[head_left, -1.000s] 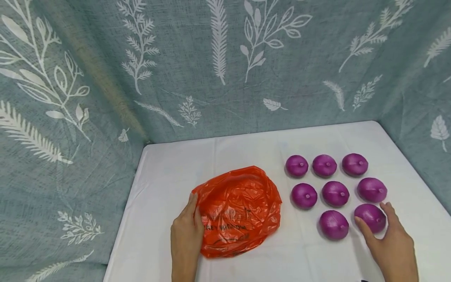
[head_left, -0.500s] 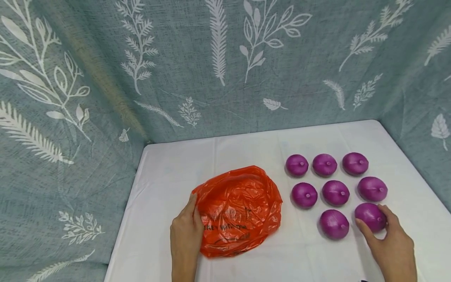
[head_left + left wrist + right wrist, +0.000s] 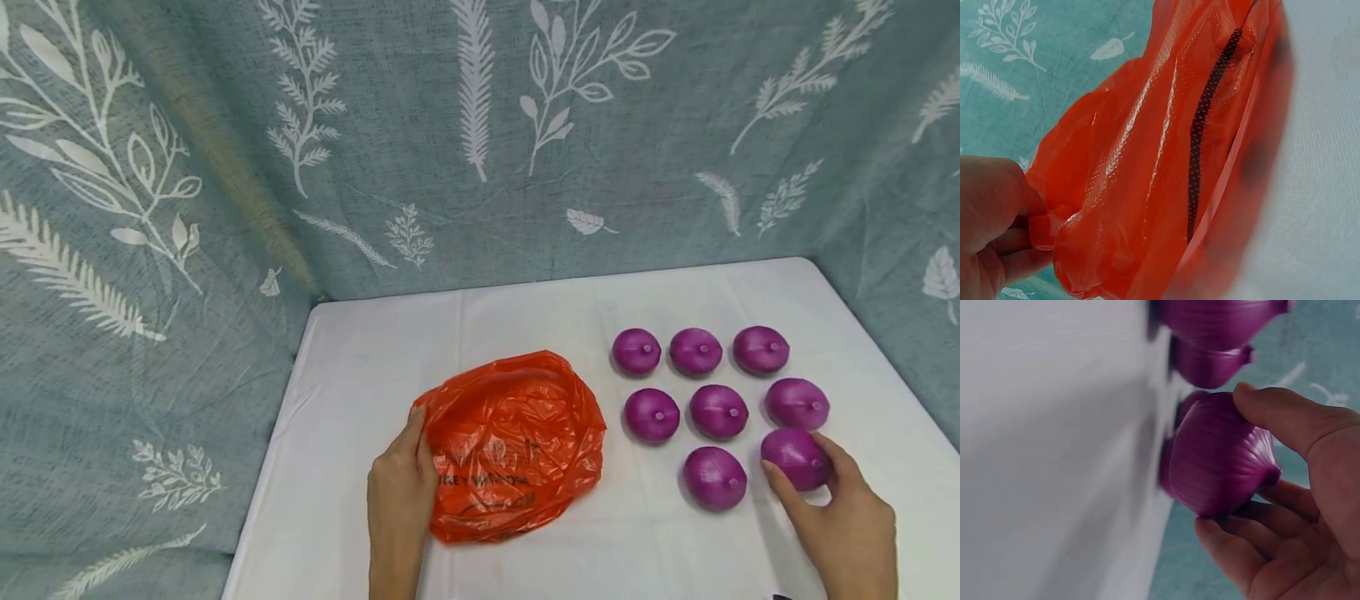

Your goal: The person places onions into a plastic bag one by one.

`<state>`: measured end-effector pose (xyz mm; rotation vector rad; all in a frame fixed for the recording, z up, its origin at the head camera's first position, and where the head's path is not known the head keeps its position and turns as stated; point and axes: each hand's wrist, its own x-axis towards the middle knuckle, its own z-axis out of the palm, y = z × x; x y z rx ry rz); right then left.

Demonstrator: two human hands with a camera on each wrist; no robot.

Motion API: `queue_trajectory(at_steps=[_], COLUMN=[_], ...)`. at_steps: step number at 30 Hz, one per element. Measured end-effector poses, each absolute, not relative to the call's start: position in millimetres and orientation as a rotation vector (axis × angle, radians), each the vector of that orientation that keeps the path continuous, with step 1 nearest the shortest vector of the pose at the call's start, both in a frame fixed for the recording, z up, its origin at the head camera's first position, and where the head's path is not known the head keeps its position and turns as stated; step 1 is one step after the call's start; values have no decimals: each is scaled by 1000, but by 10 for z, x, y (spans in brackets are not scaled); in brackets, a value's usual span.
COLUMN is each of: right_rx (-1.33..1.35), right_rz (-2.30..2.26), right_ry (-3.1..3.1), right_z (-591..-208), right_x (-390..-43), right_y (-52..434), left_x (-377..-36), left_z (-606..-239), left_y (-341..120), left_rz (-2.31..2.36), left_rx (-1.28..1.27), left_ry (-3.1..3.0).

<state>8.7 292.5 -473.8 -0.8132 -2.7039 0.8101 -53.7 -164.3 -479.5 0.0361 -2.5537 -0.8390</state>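
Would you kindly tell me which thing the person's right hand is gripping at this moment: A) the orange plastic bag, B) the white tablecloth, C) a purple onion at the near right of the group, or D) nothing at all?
C: the right hand has thumb and fingers curled round the purple onion at the near right, which the right wrist view confirms, while the left hand holds the orange plastic bag.

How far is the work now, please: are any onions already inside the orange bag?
None shows inside: eight purple onions sit on the white table. In hand: the right hand grips the nearest onion, and the left hand holds the orange bag by its edge. All eight remain outside.
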Motion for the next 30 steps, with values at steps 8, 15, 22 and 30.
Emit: queue_trajectory(at_steps=[8, 15, 22, 30], right_rx=[-748, -574, -292, -52], right_rz=[817, 892, 954, 1042], right_ry=[-2547, -2460, -2381, -2363], right_z=[-4464, -4177, -3964, -3818], right_x=[34, -68, -172, -338], right_y=[2759, 2520, 2295, 2000], left_x=[-560, -562, -548, -546], left_z=[-4793, -4791, -4762, -4773], left_y=[-1639, -1647, -1632, -1628], left_rz=[-818, -823, -807, -800], left_rx=[26, 52, 39, 42], left_ry=[-2558, -2580, -2574, -2577])
